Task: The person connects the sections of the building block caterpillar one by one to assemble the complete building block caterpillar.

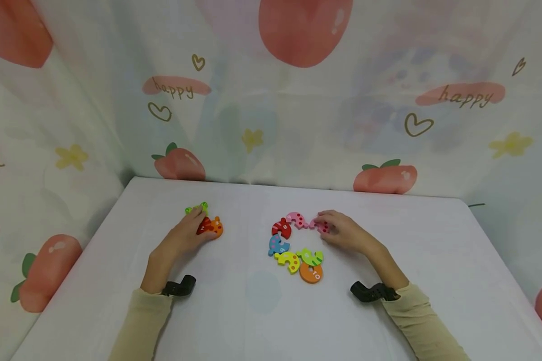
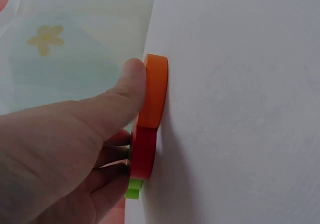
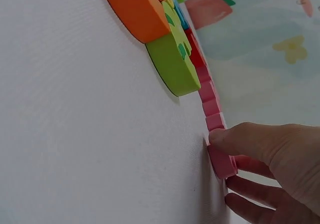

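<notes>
Flat wooden puzzle pieces with printed numbers lie in two groups on the table. At the left, my left hand (image 1: 180, 235) holds a short joined row: an orange piece (image 2: 156, 92), a red piece (image 2: 143, 154) and a green piece (image 2: 134, 188). Its thumb presses the orange one, while curled fingers lie over the others. My right hand (image 1: 345, 231) pinches a spotted pink piece (image 3: 221, 160) between thumb and fingers, beside another pink piece (image 1: 296, 219). A curve continues through a red piece (image 1: 281, 228), blue piece (image 1: 277, 244), yellow piece (image 1: 289, 260), green piece (image 1: 311, 256) and orange round piece (image 1: 311, 273).
A white-covered table (image 1: 248, 326) carries both groups, with bare cloth between them. Behind it hangs a patterned curtain (image 1: 289, 125) with peaches, hearts and flowers. A black wrist device (image 1: 180, 286) sits on the left wrist, another device (image 1: 372, 292) on the right.
</notes>
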The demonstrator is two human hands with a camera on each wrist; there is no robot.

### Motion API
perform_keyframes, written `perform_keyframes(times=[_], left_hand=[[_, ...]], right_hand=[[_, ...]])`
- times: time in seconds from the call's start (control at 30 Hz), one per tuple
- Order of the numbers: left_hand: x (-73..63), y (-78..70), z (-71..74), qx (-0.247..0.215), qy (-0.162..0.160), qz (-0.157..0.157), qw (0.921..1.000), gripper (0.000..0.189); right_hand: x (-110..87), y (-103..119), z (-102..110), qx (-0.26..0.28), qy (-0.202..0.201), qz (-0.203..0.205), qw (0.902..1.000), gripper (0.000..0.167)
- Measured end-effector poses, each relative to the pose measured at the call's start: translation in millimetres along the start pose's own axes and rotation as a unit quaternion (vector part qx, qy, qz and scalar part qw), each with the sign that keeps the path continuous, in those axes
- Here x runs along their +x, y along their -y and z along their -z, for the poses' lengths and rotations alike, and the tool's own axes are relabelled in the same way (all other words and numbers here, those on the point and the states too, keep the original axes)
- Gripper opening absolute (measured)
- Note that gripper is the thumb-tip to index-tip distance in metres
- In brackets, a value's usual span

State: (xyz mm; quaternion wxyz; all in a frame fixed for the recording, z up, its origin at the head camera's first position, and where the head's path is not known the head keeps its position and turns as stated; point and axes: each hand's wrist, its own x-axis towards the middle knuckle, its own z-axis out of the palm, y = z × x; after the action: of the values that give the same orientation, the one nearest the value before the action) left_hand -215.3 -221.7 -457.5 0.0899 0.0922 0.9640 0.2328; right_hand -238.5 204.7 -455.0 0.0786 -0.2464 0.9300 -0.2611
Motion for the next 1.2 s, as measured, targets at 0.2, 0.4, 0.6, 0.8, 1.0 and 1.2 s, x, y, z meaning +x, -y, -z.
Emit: perform_keyframes(times=[0.2,0.4,0.6,0.8,1.0,1.2], left_hand=[[-0.6,-0.9,-1.7,0.001,-0.008,0.000,1.0000,0.081],[1.4,-2.5,-2.9,-0.001,-0.009,0.003,1.0000,0.080],[-1.4,-1.7,-0.8,-0.006,-0.005,-0.001,1.0000,0.074],[-4.5,0.1,1.4,0.004,-0.002,-0.014,0.9999,0.070],[-4.6,5.1,1.0,0.006,0.001,-0.030,0.9995,0.064],[-1.9,7.4,-1.4,0.002,0.002,-0.031,0.9995,0.073]], right_hand=[[0.3,-1,0,-0.006,-0.010,-0.009,0.9999,0.040],[-1.5,-1,0,-0.004,-0.019,-0.031,0.9994,0.043],[-0.2,1,0,-0.019,-0.018,-0.036,0.9990,0.049],[2.5,3,-1,-0.019,-0.011,-0.039,0.9990,0.052],[2.8,2,-2,-0.017,-0.013,-0.036,0.9991,0.052],[2.6,1,-2,-0.016,-0.016,-0.035,0.9991,0.051]])
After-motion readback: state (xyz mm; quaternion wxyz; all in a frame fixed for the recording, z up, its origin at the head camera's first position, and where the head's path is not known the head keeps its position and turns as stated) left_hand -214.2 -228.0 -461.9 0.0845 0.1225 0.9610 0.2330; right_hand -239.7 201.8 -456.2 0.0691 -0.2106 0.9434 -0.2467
